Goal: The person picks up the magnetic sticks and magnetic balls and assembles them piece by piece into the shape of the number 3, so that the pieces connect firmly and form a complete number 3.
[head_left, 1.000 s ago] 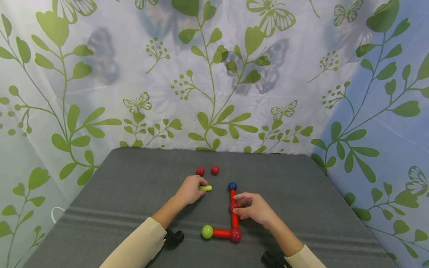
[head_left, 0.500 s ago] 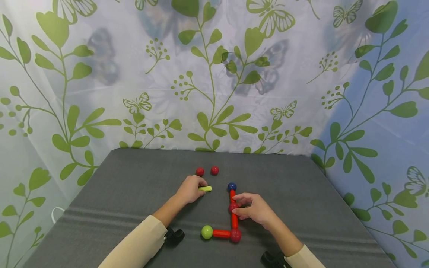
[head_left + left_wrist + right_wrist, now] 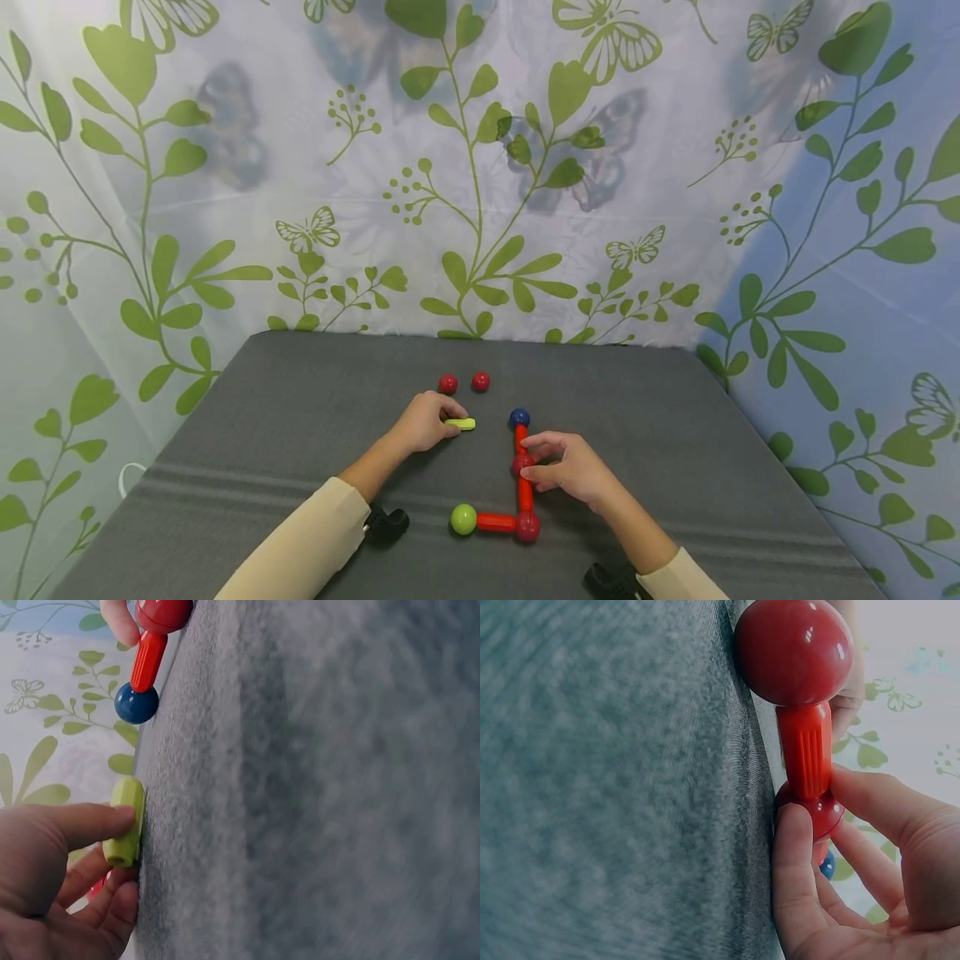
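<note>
Between its thumb and fingers, my left hand (image 3: 426, 422) pinches a short yellow-green rod (image 3: 463, 424); the left wrist view shows this rod (image 3: 129, 825) close against the cloth. My right hand (image 3: 570, 468) holds the middle red ball (image 3: 521, 464) of an L-shaped build, its thumb and fingertips around the ball (image 3: 826, 814). From that ball one red rod (image 3: 521, 436) runs to a blue ball (image 3: 519, 417) at the far end. Another red rod (image 3: 526, 497) joins it to the corner red ball (image 3: 528, 527). A third red rod (image 3: 496, 522) links the corner to a green ball (image 3: 463, 519).
Two loose red balls lie beyond my left hand, a left one (image 3: 447, 383) and a right one (image 3: 481, 382). Grey cloth (image 3: 337, 375) covers the table. A leaf-patterned curtain (image 3: 480, 208) hangs behind it and along the sides.
The yellow-green rod and my left hand have shifted very slightly, with the left forearm a touch further left. My right hand and the L-shaped build look the same.
</note>
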`<state>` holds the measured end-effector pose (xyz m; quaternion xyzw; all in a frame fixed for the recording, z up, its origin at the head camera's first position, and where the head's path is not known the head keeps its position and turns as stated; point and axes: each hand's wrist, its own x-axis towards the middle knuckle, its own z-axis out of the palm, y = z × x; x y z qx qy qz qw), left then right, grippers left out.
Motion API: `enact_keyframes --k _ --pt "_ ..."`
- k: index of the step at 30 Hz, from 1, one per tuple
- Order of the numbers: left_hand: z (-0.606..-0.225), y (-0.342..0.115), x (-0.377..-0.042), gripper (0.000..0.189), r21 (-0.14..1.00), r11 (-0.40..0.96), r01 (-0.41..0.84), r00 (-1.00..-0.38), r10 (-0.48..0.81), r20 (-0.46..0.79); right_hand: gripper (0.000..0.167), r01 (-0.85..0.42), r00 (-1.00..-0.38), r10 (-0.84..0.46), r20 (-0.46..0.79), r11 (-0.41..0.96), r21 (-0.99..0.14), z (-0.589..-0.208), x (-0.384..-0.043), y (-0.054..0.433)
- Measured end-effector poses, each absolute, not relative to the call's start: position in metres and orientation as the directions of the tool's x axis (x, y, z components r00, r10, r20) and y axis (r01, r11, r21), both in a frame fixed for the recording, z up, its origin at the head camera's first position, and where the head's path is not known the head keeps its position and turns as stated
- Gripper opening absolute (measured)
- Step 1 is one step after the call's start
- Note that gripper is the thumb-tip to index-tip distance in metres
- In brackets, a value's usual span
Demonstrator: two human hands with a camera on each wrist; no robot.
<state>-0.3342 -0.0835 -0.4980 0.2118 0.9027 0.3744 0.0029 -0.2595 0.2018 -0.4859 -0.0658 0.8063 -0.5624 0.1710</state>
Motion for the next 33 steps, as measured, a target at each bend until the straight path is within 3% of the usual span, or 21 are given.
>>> enact_keyframes --k 9,33 --pt "-0.493 -0.077 -0.34 0.018 0.766 0.527 0.368 -0.898 0.415 0.147 0.05 0.094 -0.936 -0.285 -0.207 0.364 -0.927 -0.485 -0.259 0.202" --pt "-0.495 -0.049 -0.348 0.016 0.84 0.464 0.281 -0.917 0.388 0.093 0.057 0.096 -0.938 -0.271 -0.214 0.391 -0.915 -0.487 -0.263 0.202"
